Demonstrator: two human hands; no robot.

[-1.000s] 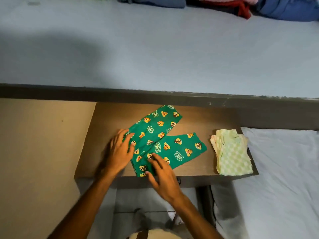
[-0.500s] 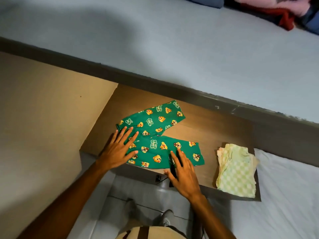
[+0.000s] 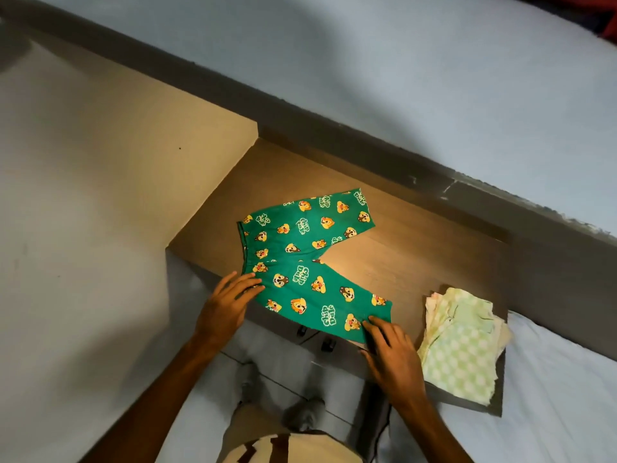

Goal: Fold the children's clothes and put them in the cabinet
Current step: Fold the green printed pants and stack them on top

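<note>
Green pants [image 3: 302, 259] lie in a V, legs running right; left hand [image 3: 227, 304] flat on the waistband corner, right hand [image 3: 392, 350] flat on the near cuff.

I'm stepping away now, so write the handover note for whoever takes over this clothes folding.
Left hand: fingers flat on the waistband corner of the green pants.
Right hand: fingers flat on the near leg's cuff.
The pants lie spread on the wooden table, legs apart in a V.
Done: a folded checked garment lies to the right.
Left: fold the pants and put both in the cabinet, which is not in view.
</note>
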